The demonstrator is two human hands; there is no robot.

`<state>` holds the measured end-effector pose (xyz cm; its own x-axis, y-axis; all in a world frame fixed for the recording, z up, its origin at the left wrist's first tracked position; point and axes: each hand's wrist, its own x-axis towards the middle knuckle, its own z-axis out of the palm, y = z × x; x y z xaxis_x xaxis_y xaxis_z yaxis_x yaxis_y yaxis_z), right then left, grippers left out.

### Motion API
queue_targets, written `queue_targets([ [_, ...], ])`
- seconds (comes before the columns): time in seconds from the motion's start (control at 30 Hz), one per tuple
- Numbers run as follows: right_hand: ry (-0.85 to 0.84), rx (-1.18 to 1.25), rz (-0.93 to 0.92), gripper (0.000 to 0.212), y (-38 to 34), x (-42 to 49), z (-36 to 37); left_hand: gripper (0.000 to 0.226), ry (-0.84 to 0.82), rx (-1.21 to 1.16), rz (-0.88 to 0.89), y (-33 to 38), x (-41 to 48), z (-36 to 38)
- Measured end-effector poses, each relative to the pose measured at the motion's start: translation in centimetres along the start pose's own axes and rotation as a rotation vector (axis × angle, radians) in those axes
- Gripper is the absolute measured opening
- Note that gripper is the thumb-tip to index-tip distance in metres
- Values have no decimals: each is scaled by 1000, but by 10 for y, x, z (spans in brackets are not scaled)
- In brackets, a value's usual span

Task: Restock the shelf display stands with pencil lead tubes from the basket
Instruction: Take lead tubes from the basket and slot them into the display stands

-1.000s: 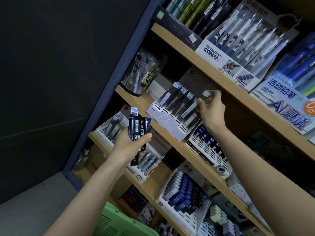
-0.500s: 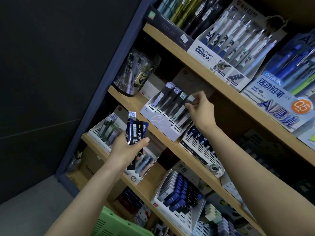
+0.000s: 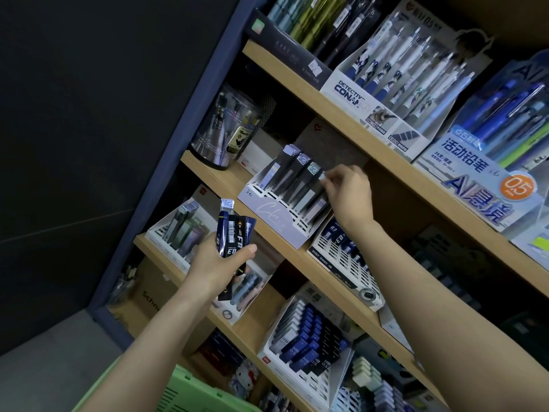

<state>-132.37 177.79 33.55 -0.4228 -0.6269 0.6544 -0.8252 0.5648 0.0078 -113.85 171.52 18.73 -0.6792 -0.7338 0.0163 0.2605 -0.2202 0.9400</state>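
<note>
Bundle of dark blue pencil lead tubes (image 3: 234,233) with white print and a barcode label stands upright in the left hand (image 3: 219,263); the grip is closed around the lower part of the bundle, with the thumb laid across the front; this hand is in front of the lower shelf stands and I cannot tell if it touches them. The right hand (image 3: 350,194) reaches up to the middle shelf (image 3: 219,178); its grip is narrow, thumb and fingertips pinching the pale cap of one tube (image 3: 321,177); this tube is at the right end of the row of grey tubes that lean in the white display stand (image 3: 267,209). Just beside this stand, under the right wrist, is a white lattice stand (image 3: 341,257) with blue tubes; at the left end of the same shelf is a clear cup of pens (image 3: 225,129). The shelf above carries pen boxes (image 3: 386,78). The green basket (image 3: 193,391) shows at the bottom edge, below the left forearm.
</note>
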Motion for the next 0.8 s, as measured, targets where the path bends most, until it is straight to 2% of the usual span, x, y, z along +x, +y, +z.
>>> queue_targets([
  [0.23,-30,21,57,25,0,-2,2,18,-38,-14,-9,2,-4,4],
  [0.3,26,-53,33,30,-7,-13,2,16,-44,-37,-18,3,-5,4],
  [0.37,83,5,-8,30,-19,-30,1,13,-47,-46,-13,3,-6,4],
  [0.43,-33,213,0,25,-35,-50,-1,11,-55,-39,-11,3,-6,4],
  [0.53,-460,425,124,27,-56,-77,1,10,-81,-11,-15,1,-6,7],
  [0.6,-650,540,219,21,-63,-87,4,8,-104,8,-15,-1,-6,8],
  [0.7,-706,781,355,15,-63,-89,7,7,-116,-4,-22,-3,-7,10],
  [0.8,-642,960,477,13,-58,-89,7,5,-67,-95,-88,-2,-7,11],
])
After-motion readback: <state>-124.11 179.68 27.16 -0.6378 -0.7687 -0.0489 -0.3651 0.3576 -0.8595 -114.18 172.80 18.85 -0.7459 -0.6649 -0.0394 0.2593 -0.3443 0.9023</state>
